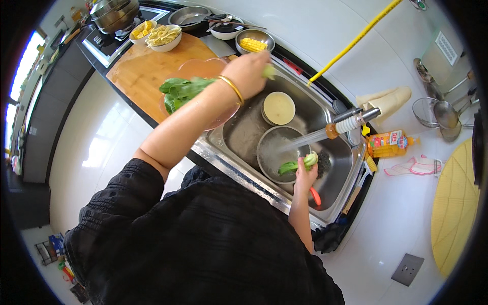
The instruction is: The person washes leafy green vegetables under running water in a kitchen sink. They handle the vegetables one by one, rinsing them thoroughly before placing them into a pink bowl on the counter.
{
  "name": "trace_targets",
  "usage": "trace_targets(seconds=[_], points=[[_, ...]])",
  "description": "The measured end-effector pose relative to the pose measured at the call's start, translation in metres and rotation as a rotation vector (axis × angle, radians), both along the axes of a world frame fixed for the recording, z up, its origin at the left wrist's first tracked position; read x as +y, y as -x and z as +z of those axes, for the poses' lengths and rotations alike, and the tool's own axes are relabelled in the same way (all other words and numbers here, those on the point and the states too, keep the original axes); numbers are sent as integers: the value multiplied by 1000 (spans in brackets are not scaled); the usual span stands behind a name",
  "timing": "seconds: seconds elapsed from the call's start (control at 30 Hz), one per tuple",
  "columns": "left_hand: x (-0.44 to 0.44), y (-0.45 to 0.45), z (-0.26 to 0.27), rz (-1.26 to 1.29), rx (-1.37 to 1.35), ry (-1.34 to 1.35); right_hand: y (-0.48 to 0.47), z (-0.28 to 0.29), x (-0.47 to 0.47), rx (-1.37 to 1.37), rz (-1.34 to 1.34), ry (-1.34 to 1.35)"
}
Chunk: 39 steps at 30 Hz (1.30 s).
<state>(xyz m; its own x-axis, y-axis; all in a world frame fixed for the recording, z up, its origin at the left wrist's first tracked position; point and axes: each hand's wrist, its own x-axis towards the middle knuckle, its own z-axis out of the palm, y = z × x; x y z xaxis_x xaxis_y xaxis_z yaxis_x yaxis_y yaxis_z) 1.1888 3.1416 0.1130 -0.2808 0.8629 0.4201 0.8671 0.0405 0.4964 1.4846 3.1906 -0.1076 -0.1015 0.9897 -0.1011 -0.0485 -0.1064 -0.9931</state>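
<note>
My left hand, blurred by motion, is raised over the left end of the sink and closed on a green-stemmed vegetable. Beneath that forearm, a pink plastic basin holds bok choy leaves. My right hand grips a small head of bok choy at the edge of a round metal basin in the sink. Water streams into this basin from the faucet. A pale round bowl sits beside it.
A wooden cutting board lies left of the stainless sink. Bowls of cut corn, pale strips and corn cobs stand behind. An orange handle, dish soap and a brush are at right.
</note>
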Motion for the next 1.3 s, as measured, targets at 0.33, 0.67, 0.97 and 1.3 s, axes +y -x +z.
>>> trace_targets(seconds=[0.33,0.67,0.97,1.3], points=[[-4,-6,-84,380,236,309,17,13,12,107,312,207],[43,-121,-206,-382,-765,312,27,22,23,69,437,201],[65,-142,-226,-334,-522,188,22,-2,37,-101,345,97],[81,-143,-245,-314,-239,304,13,-15,59,-359,503,-18]])
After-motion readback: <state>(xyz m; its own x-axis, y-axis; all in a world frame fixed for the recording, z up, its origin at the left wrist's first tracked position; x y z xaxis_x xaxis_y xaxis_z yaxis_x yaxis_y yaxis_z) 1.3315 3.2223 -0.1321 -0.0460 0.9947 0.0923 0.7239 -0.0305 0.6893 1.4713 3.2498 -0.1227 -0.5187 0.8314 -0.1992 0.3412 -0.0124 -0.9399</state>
